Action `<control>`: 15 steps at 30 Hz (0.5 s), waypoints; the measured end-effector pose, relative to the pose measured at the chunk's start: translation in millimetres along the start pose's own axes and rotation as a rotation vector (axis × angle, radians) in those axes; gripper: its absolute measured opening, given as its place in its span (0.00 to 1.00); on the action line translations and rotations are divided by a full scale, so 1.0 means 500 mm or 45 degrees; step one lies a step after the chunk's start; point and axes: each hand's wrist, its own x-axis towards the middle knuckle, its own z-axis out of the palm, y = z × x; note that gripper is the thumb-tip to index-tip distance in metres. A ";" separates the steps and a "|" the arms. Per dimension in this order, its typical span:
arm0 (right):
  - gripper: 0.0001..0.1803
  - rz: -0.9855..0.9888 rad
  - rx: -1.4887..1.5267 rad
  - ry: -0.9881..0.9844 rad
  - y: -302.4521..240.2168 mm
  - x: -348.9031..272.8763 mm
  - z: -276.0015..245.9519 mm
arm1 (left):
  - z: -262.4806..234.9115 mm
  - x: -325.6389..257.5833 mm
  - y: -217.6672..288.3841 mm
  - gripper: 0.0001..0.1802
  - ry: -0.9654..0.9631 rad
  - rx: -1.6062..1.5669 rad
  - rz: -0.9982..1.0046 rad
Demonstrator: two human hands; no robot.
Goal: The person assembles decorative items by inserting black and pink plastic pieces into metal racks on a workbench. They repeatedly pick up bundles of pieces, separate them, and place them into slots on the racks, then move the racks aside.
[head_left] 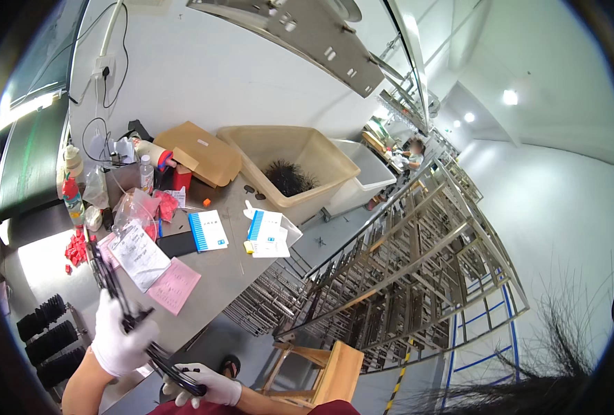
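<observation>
Bundle of long black strips (160, 361) slants above the near edge of the surface (213, 280). Gloved left hand (121, 339) grips it partway along, fingers wrapped round; upper length projects beyond them toward the red pieces (76, 249). Lower end lies in the gloved right hand (203, 386), fingers curled about it. Farther out: pink sheet (175, 285), white paper (137, 256); black brushes (47, 335) left of the left hand.
</observation>
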 end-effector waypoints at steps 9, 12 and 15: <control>0.22 -0.325 -0.288 -0.373 0.181 0.054 -0.014 | -0.034 -0.108 0.006 0.24 -0.454 -0.116 0.129; 0.19 -0.563 -1.535 0.139 0.139 -0.025 0.124 | -0.051 -0.170 -0.031 0.25 -0.229 -0.195 -0.240; 0.20 -0.124 -0.802 0.455 0.132 -0.061 0.197 | -0.037 -0.194 0.010 0.28 0.344 -0.522 -0.370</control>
